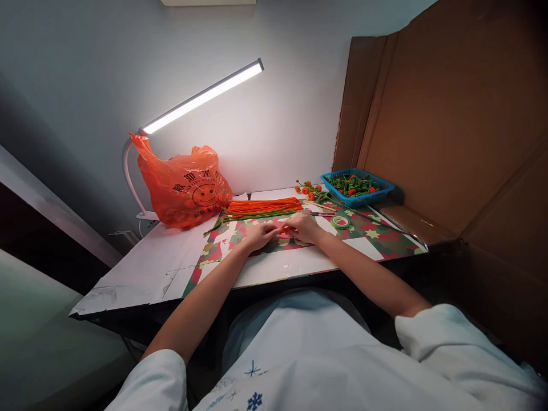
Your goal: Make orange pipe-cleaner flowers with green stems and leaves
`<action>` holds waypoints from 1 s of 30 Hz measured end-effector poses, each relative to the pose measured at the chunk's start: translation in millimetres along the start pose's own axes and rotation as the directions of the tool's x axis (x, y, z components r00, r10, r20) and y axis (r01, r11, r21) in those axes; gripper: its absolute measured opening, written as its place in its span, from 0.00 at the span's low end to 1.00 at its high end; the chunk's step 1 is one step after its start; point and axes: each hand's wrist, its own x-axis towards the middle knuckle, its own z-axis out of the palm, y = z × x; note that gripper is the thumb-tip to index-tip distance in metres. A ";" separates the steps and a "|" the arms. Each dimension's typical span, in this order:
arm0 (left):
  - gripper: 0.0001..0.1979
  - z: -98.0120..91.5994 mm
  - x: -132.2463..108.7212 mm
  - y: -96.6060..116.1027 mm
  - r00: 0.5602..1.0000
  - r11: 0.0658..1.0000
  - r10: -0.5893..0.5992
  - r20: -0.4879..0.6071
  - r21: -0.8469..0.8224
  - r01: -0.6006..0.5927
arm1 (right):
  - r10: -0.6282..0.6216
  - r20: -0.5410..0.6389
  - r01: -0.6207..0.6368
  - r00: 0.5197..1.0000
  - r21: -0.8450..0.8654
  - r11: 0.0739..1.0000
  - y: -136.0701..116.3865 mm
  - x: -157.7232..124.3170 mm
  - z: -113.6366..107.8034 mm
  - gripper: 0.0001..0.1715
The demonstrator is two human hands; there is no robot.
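Observation:
My left hand [259, 235] and my right hand [306, 228] meet over the front middle of the table. Between their fingertips is a small piece of orange pipe cleaner [289, 229], pinched from both sides; most of it is hidden by the fingers. Just beyond my hands lies a bundle of orange pipe cleaners [265, 204], with green pipe cleaners [259, 216] along its near side. A roll of green tape [341, 222] lies right of my right hand, near a thin dark pen-like tool [323, 214].
Orange flowers with green stems [307, 189] lie at the back, beside a blue basket [371, 200] of green and orange pieces. An orange plastic bag [184, 188] stands at left under a lit lamp [203, 98]. Cardboard [436, 125] walls the right side.

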 end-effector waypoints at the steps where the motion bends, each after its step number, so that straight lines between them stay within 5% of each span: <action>1: 0.20 -1.9 0.1 -0.7 1.000 0.999 -0.020 0.021 -0.037 0.021 | -0.024 -0.003 0.024 1.000 -0.032 0.999 -0.8 0.0 0.4 0.11; 7: 0.25 -16.4 -3.4 -2.8 0.975 0.962 -0.077 0.211 -0.241 0.128 | -0.176 -0.071 0.173 0.982 -0.045 0.984 -5.3 0.5 3.8 0.14; 9: 0.25 -17.3 -3.7 -2.6 0.984 0.980 -0.050 0.171 -0.179 0.081 | -0.125 -0.103 0.129 0.987 0.039 0.991 -5.5 0.4 5.3 0.14; 12: 0.21 -13.1 -2.9 -1.8 0.998 0.997 0.053 -0.034 0.061 -0.051 | 0.077 -0.112 -0.040 0.991 0.304 0.952 -3.8 -0.1 5.9 0.10; 16: 0.16 -7.3 -3.7 -1.5 0.953 0.902 0.237 -0.190 0.408 -0.143 | 0.370 0.012 -0.284 0.929 0.664 0.691 -0.3 3.0 -0.9 0.18; 20: 0.16 -6.6 -6.5 -0.3 0.886 0.787 0.413 -0.210 0.571 -0.232 | 0.581 0.320 -0.542 0.748 0.800 0.257 5.5 9.1 -15.5 0.24; 22: 0.16 -6.2 -7.2 2.3 0.851 0.739 0.481 -0.209 0.619 -0.265 | 0.525 0.571 -0.692 0.631 0.720 0.049 10.1 10.1 -21.9 0.34; 25: 0.15 -4.8 -7.1 7.5 0.831 0.699 0.523 -0.188 0.653 -0.292 | 0.290 0.814 -0.834 0.504 0.546 -0.083 17.0 7.8 -26.9 0.40; 30: 0.16 -3.8 -7.4 12.1 0.887 0.769 0.434 -0.156 0.577 -0.274 | 0.110 0.839 -0.834 0.533 0.543 -0.100 22.5 2.3 -26.9 0.32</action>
